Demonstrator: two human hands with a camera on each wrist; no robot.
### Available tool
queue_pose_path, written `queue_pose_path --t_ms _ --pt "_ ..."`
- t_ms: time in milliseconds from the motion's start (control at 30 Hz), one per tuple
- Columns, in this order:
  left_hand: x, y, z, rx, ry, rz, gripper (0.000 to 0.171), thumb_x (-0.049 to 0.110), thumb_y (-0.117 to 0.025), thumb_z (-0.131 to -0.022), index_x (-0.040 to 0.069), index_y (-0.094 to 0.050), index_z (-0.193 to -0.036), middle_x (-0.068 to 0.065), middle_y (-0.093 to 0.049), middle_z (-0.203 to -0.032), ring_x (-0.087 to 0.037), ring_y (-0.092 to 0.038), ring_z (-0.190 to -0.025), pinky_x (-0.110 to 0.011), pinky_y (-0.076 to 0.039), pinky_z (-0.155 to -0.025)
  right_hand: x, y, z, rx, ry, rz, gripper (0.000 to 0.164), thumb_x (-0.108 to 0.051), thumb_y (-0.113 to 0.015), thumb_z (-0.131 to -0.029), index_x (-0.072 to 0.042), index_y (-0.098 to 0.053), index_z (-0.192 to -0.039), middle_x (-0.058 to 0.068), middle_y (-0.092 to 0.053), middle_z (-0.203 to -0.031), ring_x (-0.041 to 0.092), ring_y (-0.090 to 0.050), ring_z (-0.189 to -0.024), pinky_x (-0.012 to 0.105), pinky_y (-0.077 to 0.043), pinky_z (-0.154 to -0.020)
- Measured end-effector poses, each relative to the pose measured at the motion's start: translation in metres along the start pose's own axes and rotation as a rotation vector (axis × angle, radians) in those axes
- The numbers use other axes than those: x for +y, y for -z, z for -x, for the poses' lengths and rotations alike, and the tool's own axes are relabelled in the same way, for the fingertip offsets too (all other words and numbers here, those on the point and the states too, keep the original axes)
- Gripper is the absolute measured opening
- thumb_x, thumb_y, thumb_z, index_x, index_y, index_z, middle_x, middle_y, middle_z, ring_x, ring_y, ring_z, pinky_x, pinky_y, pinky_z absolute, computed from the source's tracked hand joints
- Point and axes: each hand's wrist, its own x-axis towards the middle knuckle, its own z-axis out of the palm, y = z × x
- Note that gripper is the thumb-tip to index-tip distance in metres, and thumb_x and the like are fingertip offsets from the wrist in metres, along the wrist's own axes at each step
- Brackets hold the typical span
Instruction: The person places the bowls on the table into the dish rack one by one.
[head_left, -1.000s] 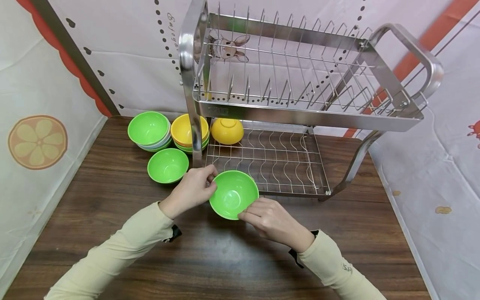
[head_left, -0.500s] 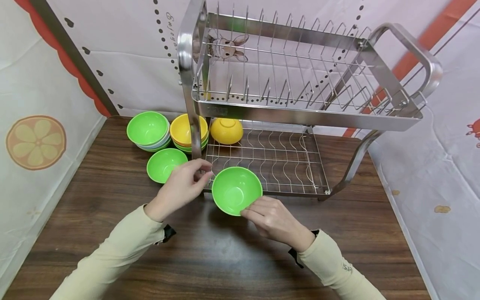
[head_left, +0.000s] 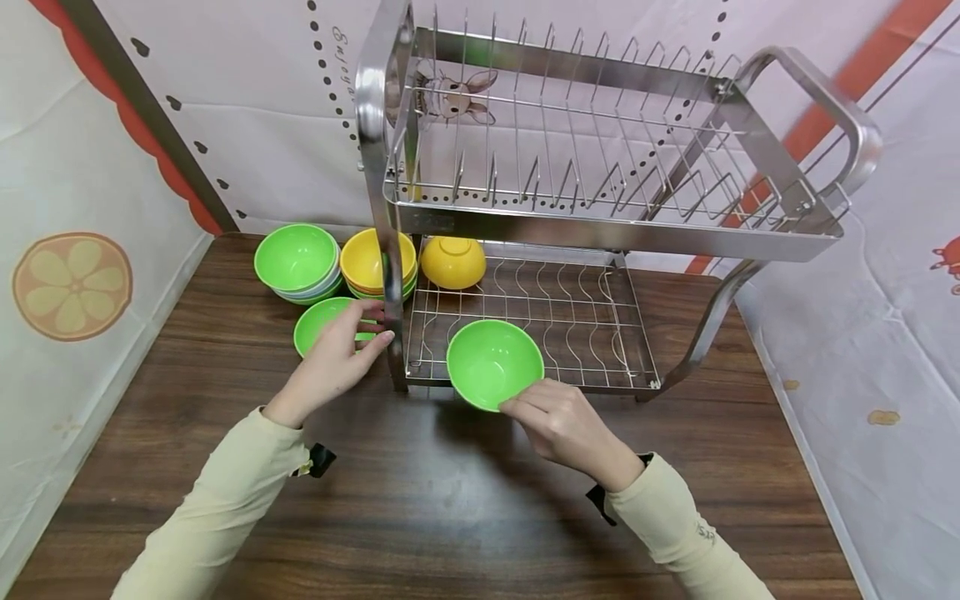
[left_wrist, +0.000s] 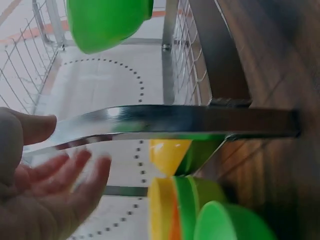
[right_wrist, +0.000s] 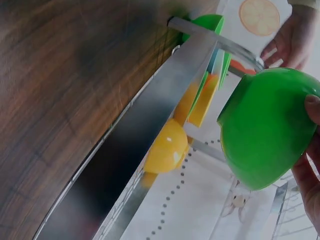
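My right hand [head_left: 558,421] pinches the near right rim of a green bowl [head_left: 495,364], which is held up at the front edge of the rack's lower shelf. The right wrist view shows this bowl [right_wrist: 270,125] from its outer side. My left hand [head_left: 333,358] holds nothing; its fingers are spread beside the rack's front left leg [head_left: 393,333]. Behind that hand, partly covered by it, a single green bowl [head_left: 315,321] sits on the table. One yellow bowl [head_left: 453,263] lies upside down at the back left of the lower shelf [head_left: 570,325].
Left of the steel dish rack [head_left: 600,229], a stack topped by a green bowl [head_left: 295,257] stands beside another topped by a yellow bowl [head_left: 363,258]. The rack's upper tier overhangs the lower shelf. Cloth walls [head_left: 67,192] border the wooden table [head_left: 450,517].
My left hand has let go of the green bowl and moved left to the rack leg. My right hand has carried the bowl a little right and back.
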Motion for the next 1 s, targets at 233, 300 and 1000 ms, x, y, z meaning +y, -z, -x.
queue_pose_path --t_ms 233,300,1000 --pt "-0.011 -0.008 -0.003 0.0 -0.048 -0.013 0.032 0.0 -0.052 -0.089 -0.008 -0.042 -0.119 -0.025 -0.057 -0.103 -0.035 -0.061 -0.088 -0.045 -0.049 -0.078 0.013 0.001 0.001 0.045 -0.044 -0.044 0.014 -0.005 -0.053 -0.087 -0.004 -0.066 -0.081 0.001 -0.064 -0.072 0.013 -0.061 -0.067 0.029 -0.052 -0.07" --pt "-0.012 -0.009 -0.003 0.017 -0.047 -0.045 0.031 0.0 -0.052 -0.089 -0.008 -0.042 -0.118 -0.024 -0.057 -0.099 -0.034 -0.061 -0.085 -0.044 -0.048 -0.076 0.017 0.001 0.001 0.054 -0.068 -0.055 0.009 -0.006 -0.058 -0.085 -0.004 -0.066 -0.081 0.002 -0.064 -0.072 0.014 -0.061 -0.067 0.03 -0.052 -0.069" --pt "-0.012 -0.012 -0.004 0.022 -0.022 -0.122 0.031 0.002 -0.052 -0.089 -0.004 -0.041 -0.117 -0.018 -0.056 -0.087 -0.033 -0.059 -0.078 -0.044 -0.047 -0.07 0.071 -0.007 -0.02 0.406 -0.835 -0.688 0.012 0.018 -0.059 -0.074 0.019 -0.057 -0.086 0.007 -0.066 -0.071 0.003 -0.057 -0.06 0.014 -0.045 -0.054"
